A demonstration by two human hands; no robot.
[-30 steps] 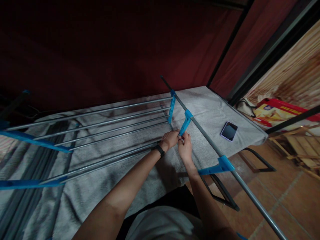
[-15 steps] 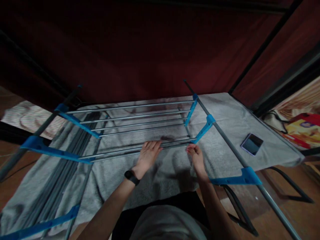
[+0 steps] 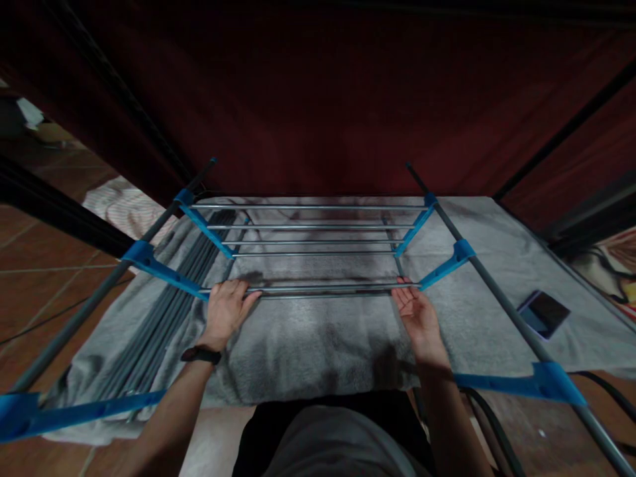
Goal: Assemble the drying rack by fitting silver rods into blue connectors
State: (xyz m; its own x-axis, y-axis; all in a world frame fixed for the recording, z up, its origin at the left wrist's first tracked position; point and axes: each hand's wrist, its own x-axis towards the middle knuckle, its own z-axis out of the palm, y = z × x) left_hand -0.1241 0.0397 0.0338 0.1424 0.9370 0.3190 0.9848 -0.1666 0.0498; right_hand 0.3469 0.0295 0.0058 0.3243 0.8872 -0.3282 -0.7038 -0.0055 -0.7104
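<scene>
A rack frame of grey metal tubes and blue plastic brackets (image 3: 169, 275) stands in front of me, with thin metal rods running across it. My left hand (image 3: 226, 311), with a black band on its wrist, is closed over the left end of the nearest metal rods (image 3: 318, 289), close to the blue bracket there. At their right end, my right hand (image 3: 416, 317) is turned palm up, its fingertips curled at the rod beside the right blue bracket (image 3: 444, 267). Farther back, several more rods (image 3: 318, 227) span the two sides.
A bundle of grey tubes (image 3: 163, 311) lies on the grey blanket (image 3: 318, 351) at left. A phone (image 3: 544, 314) rests on the blanket at right, behind the right upright (image 3: 504, 301). Dark red fabric (image 3: 318, 119) hangs behind the rack. Tiled floor (image 3: 54, 285) shows at left.
My left hand has slid left along the near rods to their left end. My right hand has turned palm up and come to the rod's right end. The view has swung left.
</scene>
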